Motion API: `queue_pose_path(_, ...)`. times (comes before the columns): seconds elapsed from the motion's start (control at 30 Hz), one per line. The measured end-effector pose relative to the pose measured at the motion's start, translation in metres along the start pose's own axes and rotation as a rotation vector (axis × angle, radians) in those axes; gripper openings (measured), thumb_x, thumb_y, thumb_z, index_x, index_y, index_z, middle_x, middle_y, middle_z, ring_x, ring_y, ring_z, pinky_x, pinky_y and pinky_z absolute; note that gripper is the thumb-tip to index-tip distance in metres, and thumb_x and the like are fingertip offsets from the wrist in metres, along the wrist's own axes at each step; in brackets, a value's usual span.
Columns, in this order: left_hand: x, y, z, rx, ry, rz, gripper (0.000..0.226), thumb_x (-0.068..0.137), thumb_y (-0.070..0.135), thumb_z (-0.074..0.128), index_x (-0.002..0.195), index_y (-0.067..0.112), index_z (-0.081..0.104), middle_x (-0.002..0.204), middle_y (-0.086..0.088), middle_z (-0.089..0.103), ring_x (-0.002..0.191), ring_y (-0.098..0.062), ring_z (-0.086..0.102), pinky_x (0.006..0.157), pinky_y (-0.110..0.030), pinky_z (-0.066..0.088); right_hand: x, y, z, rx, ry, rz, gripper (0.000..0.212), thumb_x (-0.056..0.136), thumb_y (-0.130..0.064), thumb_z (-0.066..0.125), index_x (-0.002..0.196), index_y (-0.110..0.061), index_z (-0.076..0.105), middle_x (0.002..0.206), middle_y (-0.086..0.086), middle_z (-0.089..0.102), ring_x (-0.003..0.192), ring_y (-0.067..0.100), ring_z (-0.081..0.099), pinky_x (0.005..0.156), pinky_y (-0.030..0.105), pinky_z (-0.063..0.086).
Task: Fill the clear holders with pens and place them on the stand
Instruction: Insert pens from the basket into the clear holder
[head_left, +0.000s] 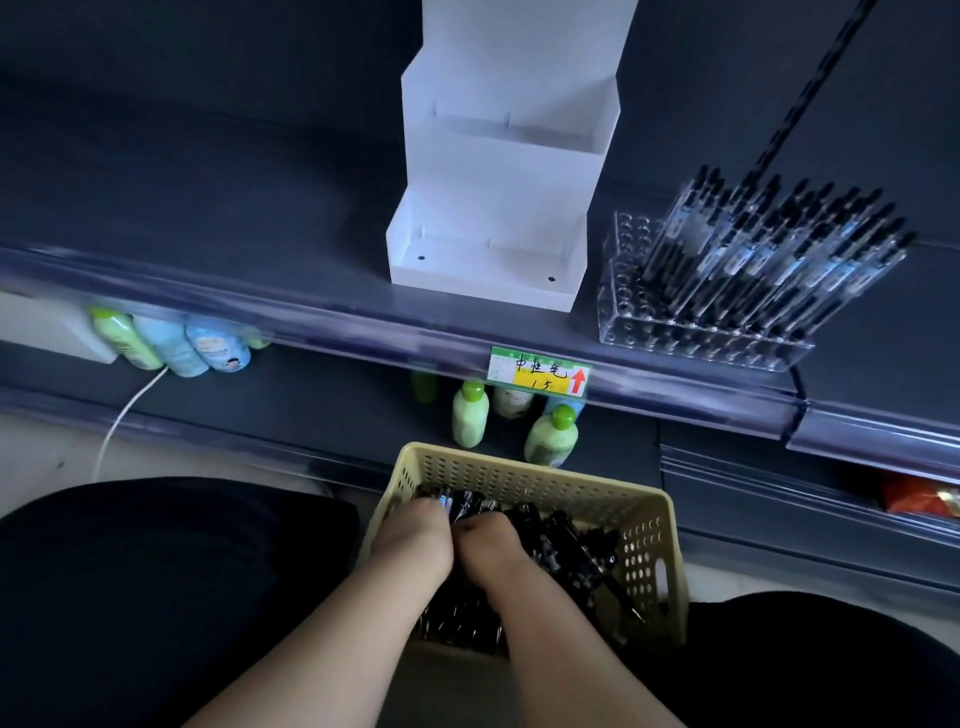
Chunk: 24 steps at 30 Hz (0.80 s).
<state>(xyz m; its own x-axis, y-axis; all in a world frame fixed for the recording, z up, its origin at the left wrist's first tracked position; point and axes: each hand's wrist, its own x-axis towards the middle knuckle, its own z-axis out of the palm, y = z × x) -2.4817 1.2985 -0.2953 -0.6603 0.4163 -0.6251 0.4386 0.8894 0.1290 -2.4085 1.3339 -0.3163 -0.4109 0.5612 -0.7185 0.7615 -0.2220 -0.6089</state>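
Forearms (322, 649) enter from the bottom centre of the frame, flanked by dark-clothed knees (130, 571) at lower left and lower right. Left hand (415, 538) and right hand (491, 548) sit side by side, touching, inside the cream basket (524, 470) at lower centre. Fingers of both hands point down into the loose pens (566, 551) and are hidden among them. Whether they grasp a pen or lie released cannot be determined.

Basket detail: perforated walls, a slot handle on the right wall, and black pens heaped across the floor.

Beyond the basket, mid-frame, the lower shelf (311, 405) carries green-capped bottles (470, 415). Pale bottles (171, 343) sit at centre left under the upper shelf edge, with a white cable (130, 415) running down beside them. A red package (919, 493) shows at the right edge.

A price label (540, 371) with a red arrow is fixed to the front rail of the upper shelf (208, 223).

On that shelf, at upper centre, is the white stand (493, 249), stepped in tiers with open-topped compartments. Just beside it, to the right, one clear holder (696, 338) rests on the shelf itself, apart from the stand. Standing pens (769, 249) fill its right portion and lean toward the upper right. The holes at its left end show as open rings.
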Motion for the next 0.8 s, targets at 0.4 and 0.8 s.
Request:
queue_pose_path(0.4,-0.020,-0.027,-0.002,-0.330,0.040,0.228,0.011,0.082,0.012,0.061,0.076,0.015,0.069,0.086,-0.006,0.069,0.087,-0.023,0.064,0.068,-0.025,0.047,-0.032,-0.005,-0.020,0.186,-0.136,0.046,0.031,0.079,-0.037,0.068,0.059,-0.014,0.061,0.055,0.003,0.051,0.044,0.013,0.034,0.044,0.023,0.026)
queue_pose_path(0.8,-0.062,-0.010,-0.033,-0.657,0.252,0.517,0.028,0.081,0.020,0.069,0.102,0.026,0.052,0.078,0.010,0.069,0.071,-0.009,0.062,0.061,-0.017,0.045,-0.079,-0.010,-0.082,0.116,0.180,-0.322,0.041,0.082,-0.012,0.053,0.117,-0.028,0.040,0.065,-0.001,0.061,0.038,0.005,0.048,0.038,0.018,0.037)
